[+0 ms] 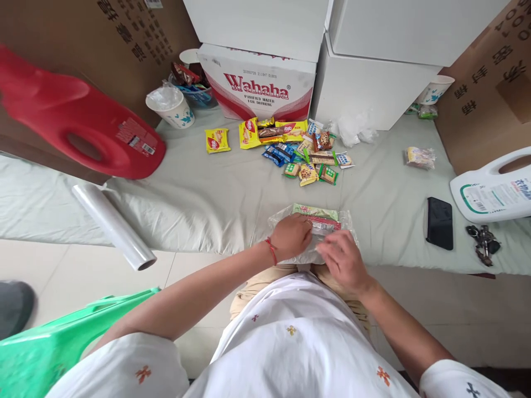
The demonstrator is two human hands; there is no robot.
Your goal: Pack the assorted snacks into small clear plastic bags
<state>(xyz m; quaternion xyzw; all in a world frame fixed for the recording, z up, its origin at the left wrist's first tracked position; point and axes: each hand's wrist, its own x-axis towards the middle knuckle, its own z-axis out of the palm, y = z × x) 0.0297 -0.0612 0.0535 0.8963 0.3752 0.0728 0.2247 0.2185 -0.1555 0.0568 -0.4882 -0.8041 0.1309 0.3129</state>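
At the table's near edge, right before my body, lies a clear plastic bag (350, 222). A light green snack packet (315, 211) and a red packet (324, 224) lie at the bag. My left hand (292, 237), with a red string at its wrist, is closed over the bag's left part with its fingers curled. To the right, my right hand (345, 260) is close over the bag's near side. Its fingers are bent and smeared by motion, so whether they grip the film is unclear. The bag's near part is partly hidden by both hands.
Beyond the bag lies a pile of wrapped snacks (309, 156) before a Wahaha carton (265, 83). A red jug (83, 121) and a plastic film roll (114, 225) are left. A phone (440, 223), keys (483, 244) and a white bottle (493, 188) are right.
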